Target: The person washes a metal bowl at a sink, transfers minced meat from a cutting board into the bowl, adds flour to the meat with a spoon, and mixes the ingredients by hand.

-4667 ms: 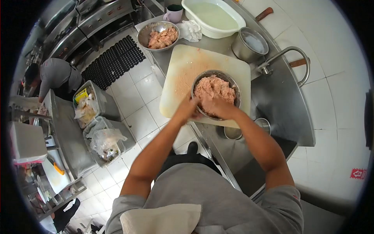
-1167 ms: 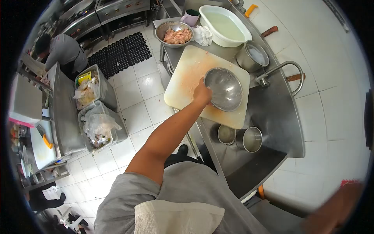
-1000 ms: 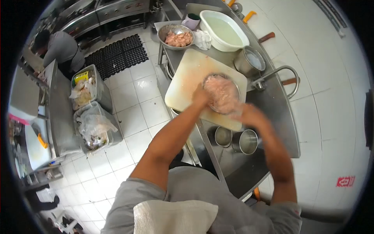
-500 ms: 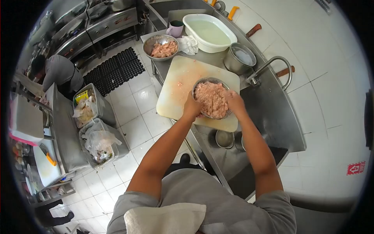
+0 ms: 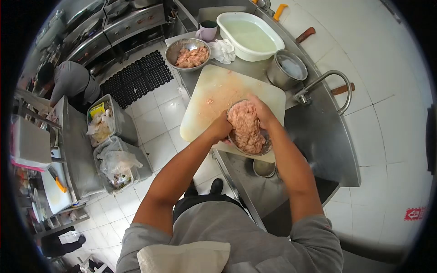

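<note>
My left hand (image 5: 221, 125) is closed on the left side of a metal bowl (image 5: 267, 146) heaped with pink ground meat (image 5: 247, 126). The bowl is over the near part of a white cutting board (image 5: 205, 95), its near rim close to the board's edge. Along the upper right of the meat lies my right hand (image 5: 265, 113), touching it. Its fingers are blurred and partly hidden. A few meat scraps and a pinkish stain mark the board.
A second metal bowl (image 5: 173, 58) of meat, a white cloth (image 5: 223, 51), a purple mug (image 5: 207, 32), a white tub (image 5: 278, 42) of cloudy water and a metal pot (image 5: 278, 75) stand behind the board. A faucet (image 5: 334, 73) is on the right. Another person (image 5: 75, 84) bends at far left.
My right hand has moved from the bowl's right side up to the upper right of the meat. The bowl and the meat have shifted slightly toward me, the meat now mounded lengthwise.
</note>
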Demonstrator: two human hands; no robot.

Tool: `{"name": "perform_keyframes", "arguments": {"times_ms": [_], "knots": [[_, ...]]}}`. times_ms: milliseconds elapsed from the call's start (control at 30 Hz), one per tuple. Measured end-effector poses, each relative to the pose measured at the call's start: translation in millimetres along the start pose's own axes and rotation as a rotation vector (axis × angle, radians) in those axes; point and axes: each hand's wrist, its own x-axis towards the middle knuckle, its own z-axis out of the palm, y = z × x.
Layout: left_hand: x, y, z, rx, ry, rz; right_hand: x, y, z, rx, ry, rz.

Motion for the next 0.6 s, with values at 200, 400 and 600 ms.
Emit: {"name": "perform_keyframes", "arguments": {"times_ms": [200,400,600], "knots": [[12.4,-7.1,-15.5,-0.006,-0.067,0.024,-77.8,31.6,33.4,-1.784,-0.348,-0.962],[19.7,-6.1,-29.5,0.042,-0.234,-0.023,-103.4,57.4,41.7,-2.018,-0.228,-0.299],[-2.7,-30.3,-22.6,-0.087,-0.223,0.063,-63.7,64.1,17.2,-1.681,-0.139,-0.154]]}}
